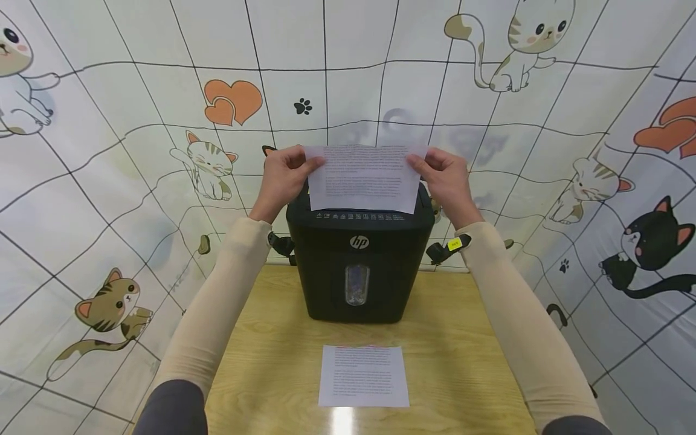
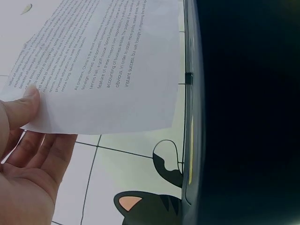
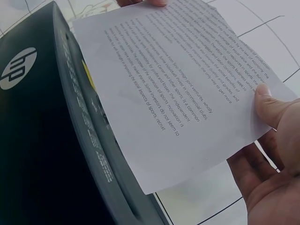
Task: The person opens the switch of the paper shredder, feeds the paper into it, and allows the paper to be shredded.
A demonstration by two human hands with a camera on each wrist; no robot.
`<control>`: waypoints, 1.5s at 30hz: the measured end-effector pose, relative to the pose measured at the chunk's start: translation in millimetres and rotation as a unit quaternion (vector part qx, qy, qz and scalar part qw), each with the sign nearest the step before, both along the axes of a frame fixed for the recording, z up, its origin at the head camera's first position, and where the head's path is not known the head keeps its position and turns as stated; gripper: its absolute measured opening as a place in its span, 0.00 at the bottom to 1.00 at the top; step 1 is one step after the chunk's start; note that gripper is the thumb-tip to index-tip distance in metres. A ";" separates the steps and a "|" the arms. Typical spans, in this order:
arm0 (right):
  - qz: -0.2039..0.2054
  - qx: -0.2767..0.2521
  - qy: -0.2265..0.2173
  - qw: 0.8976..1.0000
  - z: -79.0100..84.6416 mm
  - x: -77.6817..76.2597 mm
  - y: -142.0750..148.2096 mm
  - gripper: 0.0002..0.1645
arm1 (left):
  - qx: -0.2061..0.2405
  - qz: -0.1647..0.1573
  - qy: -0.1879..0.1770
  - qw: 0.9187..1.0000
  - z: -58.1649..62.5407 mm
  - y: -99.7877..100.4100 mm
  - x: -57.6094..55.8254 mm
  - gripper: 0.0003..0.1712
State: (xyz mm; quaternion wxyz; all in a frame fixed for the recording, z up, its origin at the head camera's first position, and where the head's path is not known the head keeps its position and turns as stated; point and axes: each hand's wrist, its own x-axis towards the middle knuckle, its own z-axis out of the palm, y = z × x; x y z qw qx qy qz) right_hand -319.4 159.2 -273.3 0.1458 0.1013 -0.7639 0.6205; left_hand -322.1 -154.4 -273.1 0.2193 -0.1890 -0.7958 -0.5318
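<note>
A printed sheet of paper point(image 1: 365, 179) is stretched between both hands over the top of a black HP paper shredder point(image 1: 356, 266). My left hand point(image 1: 285, 178) pinches its left edge, thumb in front and fingers behind. At the opposite edge my right hand point(image 1: 446, 181) pinches it the same way. In the right wrist view the sheet point(image 3: 164, 98) is tilted, its lower edge close to the shredder's top; whether it touches the slot cannot be told. The left wrist view shows the left thumb point(image 2: 23, 105) on the page.
Another printed sheet point(image 1: 363, 377) lies flat on the wooden table point(image 1: 457, 356) before the shredder. A small window point(image 1: 357, 285) in the shredder's front shows its bin. A white cat-patterned curtain point(image 1: 348, 72) surrounds the table at the back and sides.
</note>
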 end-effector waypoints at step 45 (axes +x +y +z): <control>0.021 0.067 -0.044 0.997 -25.5 -6.7 1.5 0.28 | -0.006 -0.021 -0.067 0.998 -22.0 -10.7 0.2 0.15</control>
